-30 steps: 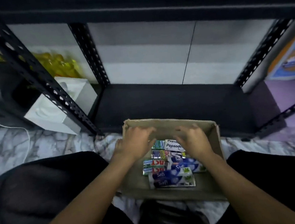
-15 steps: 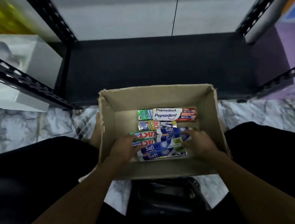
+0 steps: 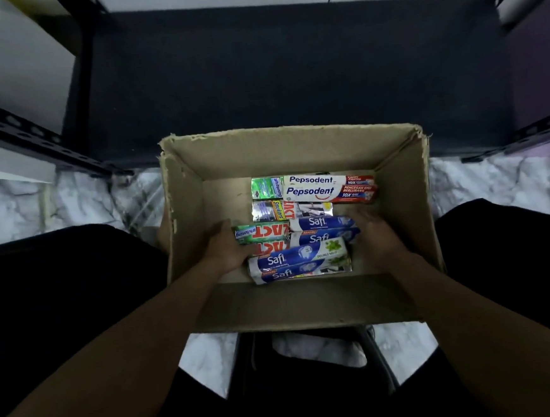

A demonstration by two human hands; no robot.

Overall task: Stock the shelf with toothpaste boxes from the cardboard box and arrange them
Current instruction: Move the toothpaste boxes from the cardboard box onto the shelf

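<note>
Picking up seems the step in hand: inside the cardboard box (image 3: pixel 300 301) at frame centre, the left hand (image 3: pixel 227 249) and blurred right hand (image 3: pixel 374 238) bracket the Safi toothpaste boxes (image 3: pixel 299 259), their grip unclear, and next they probably need to clamp, lift and carry these to the dark shelf (image 3: pixel 289 69) above.

The person wears plain black clothing over both legs; the left leg (image 3: pixel 59 291) and the right leg (image 3: pixel 517 255) show as wide dark shapes. The left forearm (image 3: pixel 130 351) and the right forearm (image 3: pixel 456 319) are bare up to the picture's edge. The left hand (image 3: pixel 227 250) and the right hand (image 3: pixel 376 238) are bare too; the right one looks blurred.
</note>
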